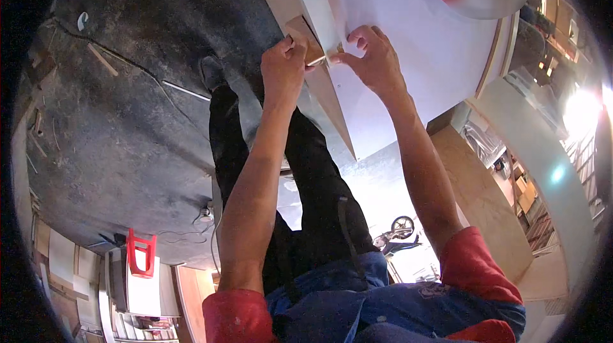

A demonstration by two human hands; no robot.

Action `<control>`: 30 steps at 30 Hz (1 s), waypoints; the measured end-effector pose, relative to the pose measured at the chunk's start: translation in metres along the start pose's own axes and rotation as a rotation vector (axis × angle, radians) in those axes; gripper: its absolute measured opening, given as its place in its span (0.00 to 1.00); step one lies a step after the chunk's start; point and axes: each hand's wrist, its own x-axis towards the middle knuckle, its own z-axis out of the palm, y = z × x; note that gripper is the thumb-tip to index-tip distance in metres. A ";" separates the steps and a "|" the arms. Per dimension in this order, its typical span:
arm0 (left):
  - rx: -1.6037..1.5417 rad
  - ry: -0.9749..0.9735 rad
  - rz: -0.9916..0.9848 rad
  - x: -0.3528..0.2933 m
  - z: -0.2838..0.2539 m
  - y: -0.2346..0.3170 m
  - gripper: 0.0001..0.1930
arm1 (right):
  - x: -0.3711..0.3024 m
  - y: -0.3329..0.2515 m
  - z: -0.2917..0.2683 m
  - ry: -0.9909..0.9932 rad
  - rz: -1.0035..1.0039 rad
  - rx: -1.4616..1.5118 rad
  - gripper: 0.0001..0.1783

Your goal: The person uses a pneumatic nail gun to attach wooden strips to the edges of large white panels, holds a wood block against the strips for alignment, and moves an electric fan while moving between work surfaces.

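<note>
Left hand (284,62): thumb and fingers closed in a pinch on the near end of the small wooden block.

Right hand (377,62): thumb and forefinger parted, the other fingers curled; thumb tip just beside the panel edge. Whether it touches the edge cannot be told.

Small wooden block (302,29): brown, flat-sided, pale along its near end; located at the long edge of the white panel, between the hands. Judged light, stiff and dry, with fair grip and little risk of breaking; corners may be sharp or splintery. Best hold: thumb and fingers across opposite sides, tips clear of the end that meets the panel.

White panel (421,62): broad, smooth-faced, with a pale wooden border on the left that tapers to a point near the person. Judged stiff, weighty for its breadth and rather slippery on the face; best hold by the edges, a hand well out on each side. Corners likely prone to chipping.

Grey floor (128,145): stained; bears a thin wood offcut (102,60) and a slim white rod (185,90).

Red plastic stool (142,253): well apart, lower left.

Motorcycle (399,231): in the bright area beyond the person's legs, partly hidden.
</note>
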 end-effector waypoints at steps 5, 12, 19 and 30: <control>-0.031 0.124 -0.084 -0.008 -0.008 -0.044 0.16 | 0.004 -0.001 0.002 -0.011 -0.008 0.073 0.25; -0.099 0.188 0.227 -0.018 0.003 -0.051 0.18 | 0.007 0.002 0.001 -0.042 0.042 -0.009 0.26; -0.364 0.151 0.297 0.003 0.006 -0.054 0.22 | 0.008 0.002 0.003 -0.040 0.027 0.056 0.27; -0.255 -0.042 0.168 -0.004 -0.008 -0.057 0.19 | 0.009 0.003 0.002 -0.073 0.087 0.018 0.28</control>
